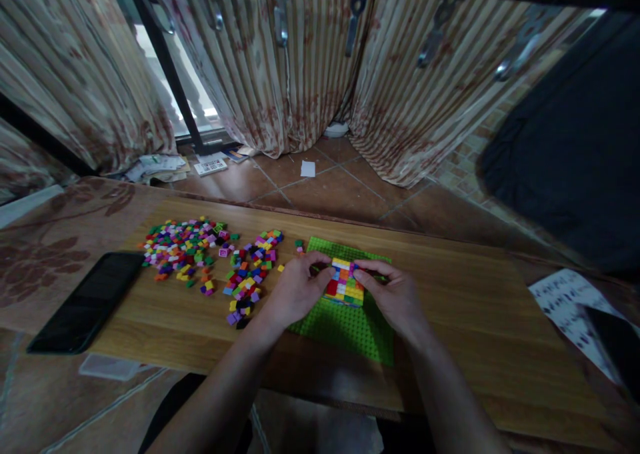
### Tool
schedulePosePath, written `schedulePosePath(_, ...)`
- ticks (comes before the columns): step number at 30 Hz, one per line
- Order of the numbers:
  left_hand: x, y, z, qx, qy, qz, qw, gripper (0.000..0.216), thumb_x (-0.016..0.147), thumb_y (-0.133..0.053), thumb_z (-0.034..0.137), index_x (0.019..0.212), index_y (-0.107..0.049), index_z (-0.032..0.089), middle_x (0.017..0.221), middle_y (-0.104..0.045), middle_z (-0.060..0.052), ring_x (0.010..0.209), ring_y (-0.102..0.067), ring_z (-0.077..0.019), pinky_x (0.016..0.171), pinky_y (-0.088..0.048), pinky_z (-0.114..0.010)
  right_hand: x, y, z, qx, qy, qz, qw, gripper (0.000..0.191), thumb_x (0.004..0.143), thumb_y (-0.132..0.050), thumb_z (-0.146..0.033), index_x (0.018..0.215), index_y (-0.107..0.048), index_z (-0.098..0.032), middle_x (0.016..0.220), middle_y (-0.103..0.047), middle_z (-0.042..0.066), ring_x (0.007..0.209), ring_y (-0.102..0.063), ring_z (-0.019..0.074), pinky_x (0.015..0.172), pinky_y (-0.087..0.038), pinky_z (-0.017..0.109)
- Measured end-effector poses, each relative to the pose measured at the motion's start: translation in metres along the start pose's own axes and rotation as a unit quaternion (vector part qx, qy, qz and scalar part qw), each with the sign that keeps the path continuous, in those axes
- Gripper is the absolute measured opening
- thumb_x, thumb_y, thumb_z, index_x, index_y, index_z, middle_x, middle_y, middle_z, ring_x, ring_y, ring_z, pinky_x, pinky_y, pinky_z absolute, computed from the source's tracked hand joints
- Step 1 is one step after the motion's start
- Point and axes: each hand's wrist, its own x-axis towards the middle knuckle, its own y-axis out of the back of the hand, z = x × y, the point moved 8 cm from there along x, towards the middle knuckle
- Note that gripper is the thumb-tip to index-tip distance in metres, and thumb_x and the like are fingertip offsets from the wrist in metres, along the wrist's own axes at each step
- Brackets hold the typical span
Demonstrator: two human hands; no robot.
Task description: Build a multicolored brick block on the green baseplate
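Note:
A green studded baseplate (345, 327) lies on the wooden board. On it sits a small block of coloured bricks (344, 284), yellow, red, orange and blue. My left hand (295, 291) grips the block's left side with curled fingers. My right hand (393, 294) pinches its right side, thumb and fingers closed against it. Loose small bricks (210, 257) in several colours are scattered to the left of the baseplate, the nearest ones (250, 281) just beside my left wrist.
A black phone (87, 301) lies at the board's left edge. A printed paper sheet (570, 307) and a dark object lie at the right. Beyond the wooden board (475, 307) are floor tiles, papers and striped curtains (280, 61).

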Motion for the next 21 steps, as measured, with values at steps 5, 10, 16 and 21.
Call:
schedulePosePath(5,0.001,0.0,-0.003,0.005,0.014,-0.006,1.0,0.021,0.087,-0.059,0.024,0.099,-0.071,0.012,0.077,-0.069,-0.003,0.064,-0.06,-0.0136,0.059,-0.043,-0.023,-0.003,-0.003,0.001,-0.011,0.021,-0.016,1.0,0.026,0.078,-0.073,-0.045,0.095,-0.079,-0.025,0.1,-0.075,0.006,0.085,-0.069,0.0206,0.076,-0.055,0.036)
schedulePosePath(10,-0.001,0.001,-0.002,-0.005,-0.004,-0.018,1.0,0.024,0.09,-0.053,0.024,0.1,-0.071,0.012,0.08,-0.069,-0.004,0.067,-0.06,-0.0142,0.061,-0.045,-0.023,-0.005,0.014,0.004,0.032,0.017,0.027,0.999,0.042,0.083,-0.068,-0.052,0.118,-0.07,-0.028,0.109,-0.073,0.006,0.098,-0.068,0.0223,0.091,-0.052,0.043)
schedulePosePath(16,-0.001,0.017,-0.005,0.077,-0.019,-0.005,0.997,0.026,0.09,-0.048,0.017,0.1,-0.072,0.014,0.081,-0.07,-0.004,0.073,-0.063,-0.0153,0.066,-0.045,-0.024,-0.016,0.014,-0.001,-0.063,0.05,-0.113,0.99,0.081,0.071,-0.081,-0.048,0.143,-0.046,-0.037,0.145,-0.054,0.007,0.132,-0.051,0.0311,0.107,-0.041,0.054)
schedulePosePath(21,0.0,0.071,-0.024,0.252,0.051,0.09,0.962,0.021,0.086,-0.053,0.014,0.086,-0.073,0.017,0.08,-0.071,-0.005,0.075,-0.065,-0.0185,0.069,-0.045,-0.026,-0.024,-0.005,0.009,-0.187,0.054,-0.135,0.972,0.088,0.071,-0.078,-0.042,0.149,-0.038,-0.034,0.147,-0.05,0.01,0.131,-0.051,0.0357,0.109,-0.038,0.06)
